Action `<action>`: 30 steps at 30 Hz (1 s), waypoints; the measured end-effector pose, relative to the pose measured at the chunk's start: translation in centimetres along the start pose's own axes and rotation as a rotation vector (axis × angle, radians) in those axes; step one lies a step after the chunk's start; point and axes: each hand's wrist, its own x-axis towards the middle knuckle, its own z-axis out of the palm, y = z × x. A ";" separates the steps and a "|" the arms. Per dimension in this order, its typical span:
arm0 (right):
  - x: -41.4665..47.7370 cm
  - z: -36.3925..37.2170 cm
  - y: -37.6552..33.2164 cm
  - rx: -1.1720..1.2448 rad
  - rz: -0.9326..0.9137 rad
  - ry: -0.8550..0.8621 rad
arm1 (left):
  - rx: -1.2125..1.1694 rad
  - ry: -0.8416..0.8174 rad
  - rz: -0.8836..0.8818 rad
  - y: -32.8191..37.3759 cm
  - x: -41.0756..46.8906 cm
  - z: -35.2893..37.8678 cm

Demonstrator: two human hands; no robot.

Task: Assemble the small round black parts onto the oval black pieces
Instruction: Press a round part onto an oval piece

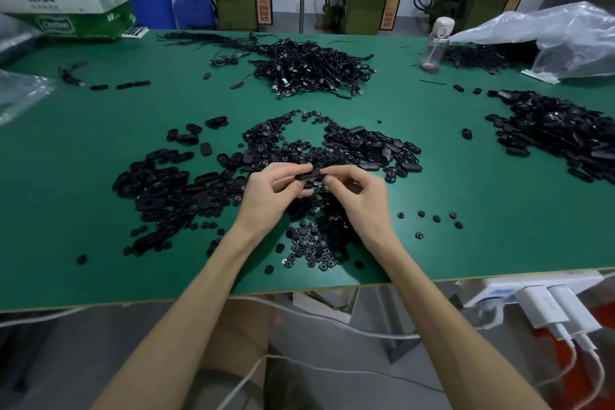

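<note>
Hands meet above the middle of the green tabletop (466,183), both forearms reaching in from 6 o'clock. The left hand (271,191) has its fingers curled and pinches one oval black piece (307,174) by its left end, holding it raised just above the scattered stock. The right hand (361,196), fingers also curled, pinches the right end of the same piece with thumb and forefinger. Whether a round part sits under those fingertips cannot be told.

Small round black parts (312,245) lie in a loose heap at 6 o'clock from the hands, between the wrists, with a few strays at 4 o'clock. A spread of oval pieces (159,183) lies at 9 o'clock, and a mixed heap of ovals and rounds (366,146) runs from 12 to 2 o'clock, just beyond the fingers.

Farther off at 12 o'clock sits a tangle of black cables (309,70). At 2 o'clock, near the tabletop's right edge, is another dark pile of parts (559,133), with a clear bottle (436,46) and a crumpled plastic bag (565,33) behind it. A green-and-white carton (66,10) stands at 10 o'clock on the far left corner. A white power strip (532,296) hangs at the near edge at 4 o'clock.
</note>
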 end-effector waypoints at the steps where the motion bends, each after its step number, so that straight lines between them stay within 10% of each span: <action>1: 0.0 0.0 0.1 0.008 -0.002 -0.002 | -0.007 -0.004 -0.005 0.0 0.0 0.0; 30: 0.0 -0.1 0.2 0.223 0.040 -0.057 | -0.085 0.089 -0.054 -0.3 0.1 -0.3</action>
